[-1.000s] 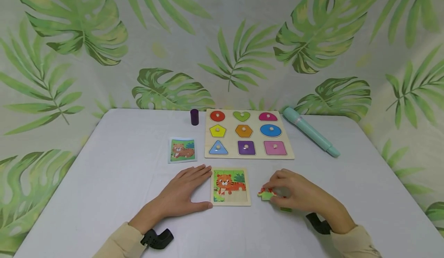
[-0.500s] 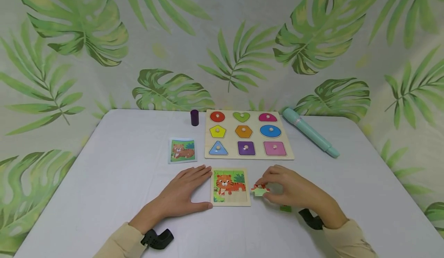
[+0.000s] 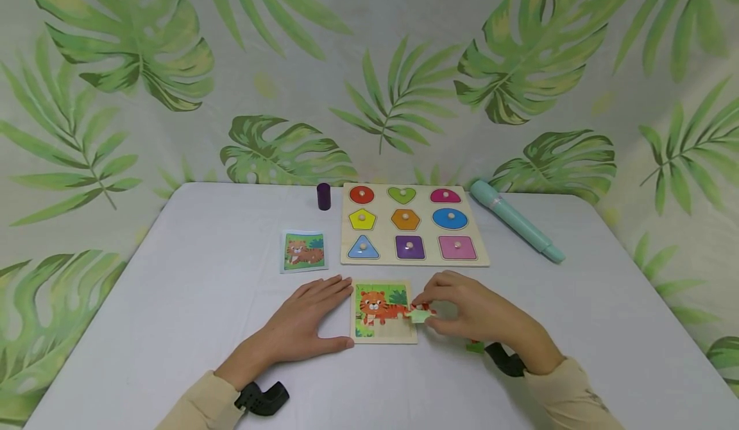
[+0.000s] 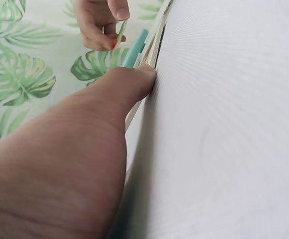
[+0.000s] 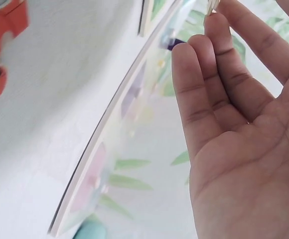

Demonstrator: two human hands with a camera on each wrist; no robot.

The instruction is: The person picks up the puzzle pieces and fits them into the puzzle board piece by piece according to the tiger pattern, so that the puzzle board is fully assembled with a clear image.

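My left hand lies flat on the table with fingers and thumb against the left edge of a wooden tiger puzzle tray. Most of the tiger picture fills the tray; bare wood shows along its lower right. Between thumb and fingertips, my right hand pinches a green and red jigsaw piece over the tray's right rim. In the left wrist view that piece is tilted edge-on, raised off the table. Another jigsaw piece, green and red, lies below the right hand, partly hidden by it.
A shape board with knobbed pegs stands behind the tray. Left of it are a tiger picture card and a small dark purple cylinder. A teal pen-shaped object lies at the back right.
My right hand has moved left with the jigsaw piece, from beside the tray to over its right rim. The left hand has stayed still.
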